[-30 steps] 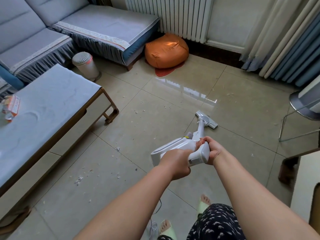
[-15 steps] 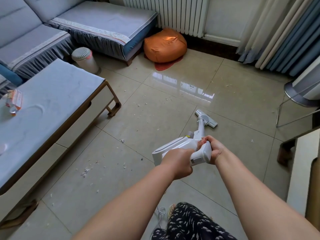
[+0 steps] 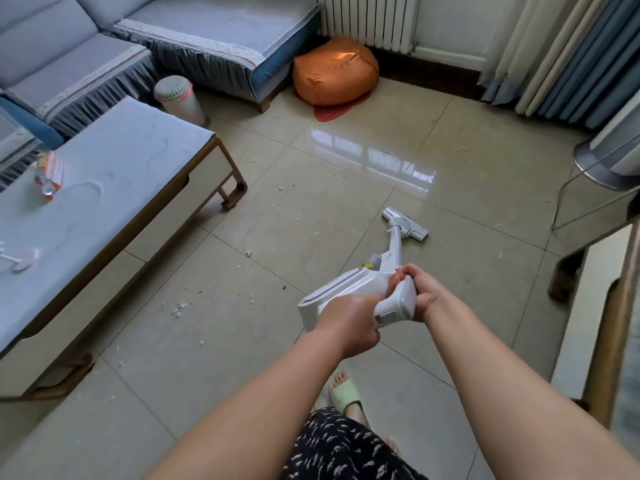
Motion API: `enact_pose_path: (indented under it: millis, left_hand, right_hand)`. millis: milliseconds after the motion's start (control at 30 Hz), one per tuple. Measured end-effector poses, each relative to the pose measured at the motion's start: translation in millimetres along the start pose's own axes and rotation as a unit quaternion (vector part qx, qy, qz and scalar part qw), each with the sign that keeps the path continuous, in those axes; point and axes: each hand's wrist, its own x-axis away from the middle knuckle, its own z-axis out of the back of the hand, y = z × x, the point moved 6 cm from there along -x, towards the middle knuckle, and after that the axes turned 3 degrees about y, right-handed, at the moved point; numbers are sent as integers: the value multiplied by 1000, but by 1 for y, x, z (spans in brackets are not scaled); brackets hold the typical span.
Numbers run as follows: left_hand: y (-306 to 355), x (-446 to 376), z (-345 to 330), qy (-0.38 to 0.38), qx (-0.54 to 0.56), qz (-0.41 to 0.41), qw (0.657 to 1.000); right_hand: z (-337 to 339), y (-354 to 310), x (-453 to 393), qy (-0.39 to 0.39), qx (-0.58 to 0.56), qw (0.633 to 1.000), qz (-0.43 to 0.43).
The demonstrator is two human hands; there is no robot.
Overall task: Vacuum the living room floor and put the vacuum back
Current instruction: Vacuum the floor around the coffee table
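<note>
Both hands, left hand [image 3: 348, 323] & right hand [image 3: 420, 292], grip tight round vacuum [image 3: 349, 289] handle.

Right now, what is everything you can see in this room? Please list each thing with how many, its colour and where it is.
vacuum: one, white, held in the middle, its head on the floor tiles
crumbs: many, whitish, scattered on the floor left of the vacuum
coffee table: one, pale blue top with brown frame, left
packet: one, orange and clear, on the coffee table
sofa: one, grey-blue, top left
bin: one, white, between sofa and coffee table
cushion: one, orange, on the floor by the radiator
radiator: one, white, back wall
curtains: white and blue, top right
slipper: one seen, pale green, on a foot, bottom
left hand: grips the vacuum body
right hand: grips the vacuum handle
</note>
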Motion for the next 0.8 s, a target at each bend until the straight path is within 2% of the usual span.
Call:
enact_pose_path:
  millis: [500, 800]
  left_hand:
    - [13, 89, -24, 10, -3, 42, 999]
    - [-21, 153, -28, 17, -16, 40, 999]
  right_hand:
    - [40, 74, 35, 11, 15, 999, -31]
    - [40, 148, 41, -4, 15, 999, -33]
